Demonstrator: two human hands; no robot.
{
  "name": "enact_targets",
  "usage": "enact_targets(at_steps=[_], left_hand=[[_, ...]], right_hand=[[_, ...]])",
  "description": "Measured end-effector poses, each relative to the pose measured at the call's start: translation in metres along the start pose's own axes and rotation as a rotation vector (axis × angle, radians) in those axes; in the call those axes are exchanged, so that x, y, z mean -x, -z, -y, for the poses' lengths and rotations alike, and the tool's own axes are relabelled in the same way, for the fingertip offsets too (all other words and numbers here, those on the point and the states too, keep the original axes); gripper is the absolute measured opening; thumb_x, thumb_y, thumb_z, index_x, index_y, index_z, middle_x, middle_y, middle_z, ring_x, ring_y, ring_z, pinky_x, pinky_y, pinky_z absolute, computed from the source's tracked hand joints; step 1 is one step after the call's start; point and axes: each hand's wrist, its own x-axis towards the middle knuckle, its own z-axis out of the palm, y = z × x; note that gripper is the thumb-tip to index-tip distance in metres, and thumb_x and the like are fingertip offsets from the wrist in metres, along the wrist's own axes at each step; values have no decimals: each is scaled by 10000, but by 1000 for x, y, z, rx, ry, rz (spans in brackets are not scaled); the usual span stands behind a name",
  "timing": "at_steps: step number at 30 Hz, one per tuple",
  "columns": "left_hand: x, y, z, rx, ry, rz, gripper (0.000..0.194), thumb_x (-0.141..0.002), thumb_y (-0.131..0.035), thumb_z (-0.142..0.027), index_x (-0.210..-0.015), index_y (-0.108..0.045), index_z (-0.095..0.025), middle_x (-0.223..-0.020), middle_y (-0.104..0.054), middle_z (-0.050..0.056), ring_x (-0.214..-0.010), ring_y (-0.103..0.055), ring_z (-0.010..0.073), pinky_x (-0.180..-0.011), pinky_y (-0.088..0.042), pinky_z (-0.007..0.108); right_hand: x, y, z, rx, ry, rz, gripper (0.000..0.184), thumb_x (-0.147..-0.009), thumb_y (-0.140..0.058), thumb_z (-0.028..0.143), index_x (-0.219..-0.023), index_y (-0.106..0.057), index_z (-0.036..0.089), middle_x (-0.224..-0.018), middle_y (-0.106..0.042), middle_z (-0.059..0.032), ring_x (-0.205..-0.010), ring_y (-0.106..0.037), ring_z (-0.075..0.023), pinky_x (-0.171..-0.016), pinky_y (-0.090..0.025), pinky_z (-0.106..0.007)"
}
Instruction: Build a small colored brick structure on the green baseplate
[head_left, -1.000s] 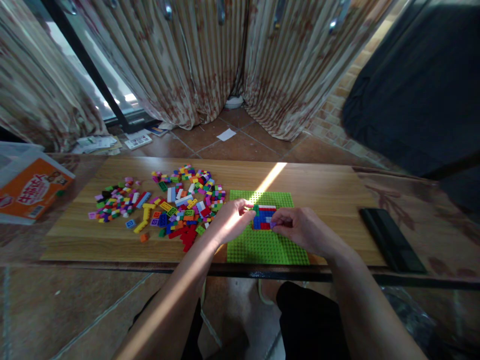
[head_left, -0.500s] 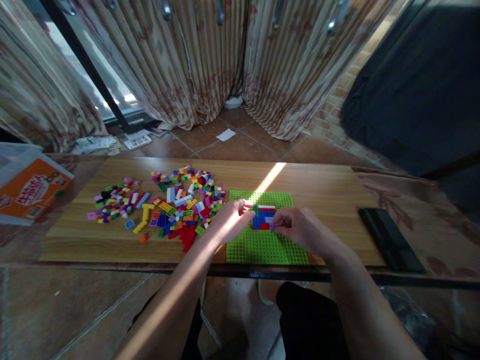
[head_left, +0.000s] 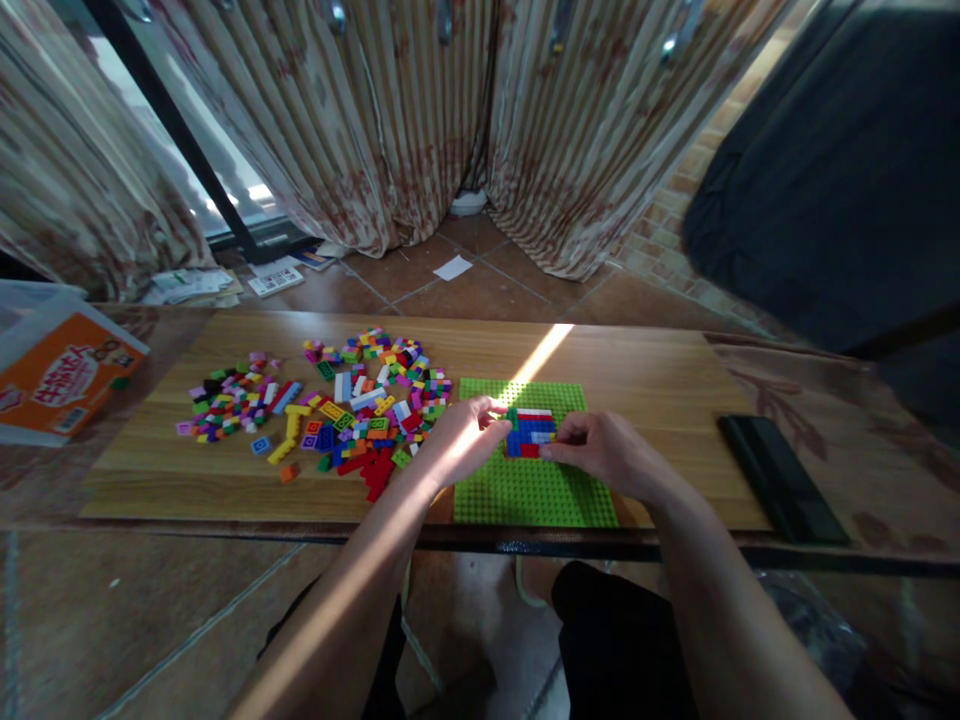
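Observation:
A small flat build of toy building bricks [head_left: 529, 435] in blue, red and white, with a green piece at its left end, sits on the light green studded baseplate [head_left: 536, 495]. My left hand [head_left: 472, 437] is at the build's left edge, its thumb and forefinger apart beside the green brick [head_left: 512, 414]. At the lower right corner of the build, my right hand [head_left: 600, 452] has its fingers curled, the thumb laid over that corner. Whatever lies under the right thumb and fingertips is hidden.
Loose building bricks [head_left: 367, 400] in many colours are spread over the wooden board [head_left: 645, 375] left of the baseplate. A clear plastic tub with an orange label [head_left: 67, 375] stands at the far left. A black flat object [head_left: 780, 480] lies at the right.
My right thumb has straightened over the build's lower right corner. A purple brick seen at those fingertips earlier is now covered. The left hand has stayed in place.

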Motion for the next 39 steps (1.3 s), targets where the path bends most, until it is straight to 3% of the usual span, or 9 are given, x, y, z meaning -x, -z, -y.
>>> enact_targets(at_steps=[7, 13, 21, 23, 26, 28, 30, 34, 39], left_hand=[[0, 0, 0, -56, 2, 12, 351, -783, -578, -325, -1084, -663, -165, -791, -706, 43, -688, -629, 157, -591, -454, 244], [1, -3, -2, -81, 19, 22, 369, -778, -579, -297, -1123, -639, -180, -787, -698, 29, -662, -614, 150, -575, -439, 238], [-1, -4, 2, -54, 26, 5, 341, -775, -579, -286, -1100, -635, -200, -778, -684, 11, -639, -599, 136, -570, -429, 223], [-1, -3, 3, -53, 20, 9, 338, -783, -574, -294, -1101, -638, -201, -777, -689, 13, -630, -599, 135, -562, -428, 222], [0, -2, 2, -54, 13, 12, 319, -799, -556, -295, -1090, -644, -199, -775, -698, 16, -625, -607, 136, -559, -434, 223], [-1, -1, 1, -34, 15, 6, 292, -805, -549, -289, -1062, -649, -193, -769, -701, 19, -643, -624, 141, -579, -452, 229], [-2, 0, 1, 10, 18, -25, 267, -808, -548, -284, -1035, -647, -184, -766, -704, 24, -662, -640, 148, -603, -474, 239], [-7, 6, 4, 169, 17, -161, 254, -809, -541, -254, -1027, -629, -159, -776, -704, 45, -682, -656, 156, -618, -503, 253], [-9, 15, 5, 277, 8, -282, 228, -795, -557, -240, -994, -628, -156, -759, -691, 42, -645, -645, 143, -597, -506, 249]], right_hand=[[-8, -5, -9, -78, -125, 69, 398, -664, -694, 565, -581, -646, 178, -490, -535, 21, -453, -437, -98, -421, -274, -247], [-14, -9, -11, -257, -201, 128, 387, -651, -709, 549, -600, -614, 177, -452, -489, 37, -392, -430, -91, -371, -318, -232], [-10, -7, -11, -380, -166, 123, 404, -667, -698, 548, -559, -545, 190, -420, -459, 52, -366, -409, -79, -358, -290, -216], [-9, -1, -12, -461, -152, 75, 444, -717, -640, 581, -533, -506, 199, -419, -451, 47, -375, -403, -82, -377, -304, -227], [-13, 4, -14, -523, -141, -201, 451, -776, -566, 583, -543, -494, 204, -464, -475, 28, -422, -420, -94, -425, -336, -245], [-18, 1, -12, -467, -122, -404, 402, -800, -550, 548, -622, -561, 188, -553, -554, -6, -494, -488, -120, -478, -381, -259], [-23, -6, -4, -344, -53, -496, 352, -836, -525, 494, -762, -636, 168, -718, -646, -60, -632, -578, -164, -578, -446, -288], [-26, -25, 24, -42, 148, -438, 370, -912, -440, 412, -1078, -635, 145, -1081, -652, -146, -1011, -595, -247, -884, -460, -376], [-29, -49, 45, 305, 144, -304, 554, -953, -330, 466, -1369, -443, 118, -1437, -434, -182, -1357, -332, -318, -1067, -290, -509]])
